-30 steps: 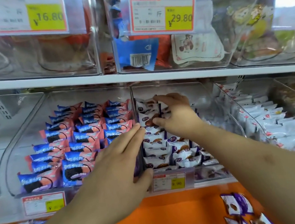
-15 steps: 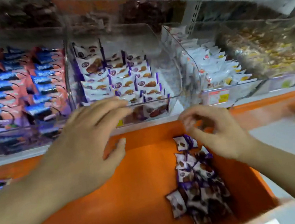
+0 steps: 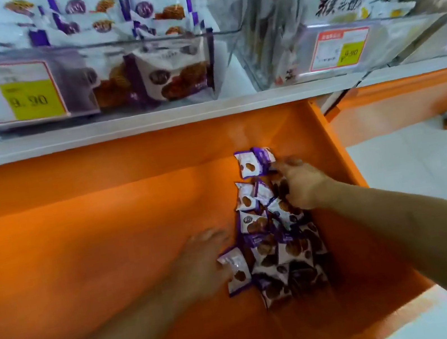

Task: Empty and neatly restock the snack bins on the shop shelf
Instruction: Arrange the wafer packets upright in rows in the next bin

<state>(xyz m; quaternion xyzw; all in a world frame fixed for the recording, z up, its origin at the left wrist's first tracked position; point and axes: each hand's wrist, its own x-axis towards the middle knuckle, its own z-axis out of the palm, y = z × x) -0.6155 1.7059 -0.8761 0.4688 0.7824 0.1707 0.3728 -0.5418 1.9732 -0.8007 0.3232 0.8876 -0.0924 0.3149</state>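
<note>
Now both hands lowered from bin, left hand (image 3: 202,264) open, right hand (image 3: 300,186) gripping snack packets (image 3: 272,238)

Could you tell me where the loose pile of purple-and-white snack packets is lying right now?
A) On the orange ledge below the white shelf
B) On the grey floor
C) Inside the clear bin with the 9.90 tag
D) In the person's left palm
A: the snack packets lie heaped on the orange ledge, below the white shelf, with both hands reaching to them.
</note>
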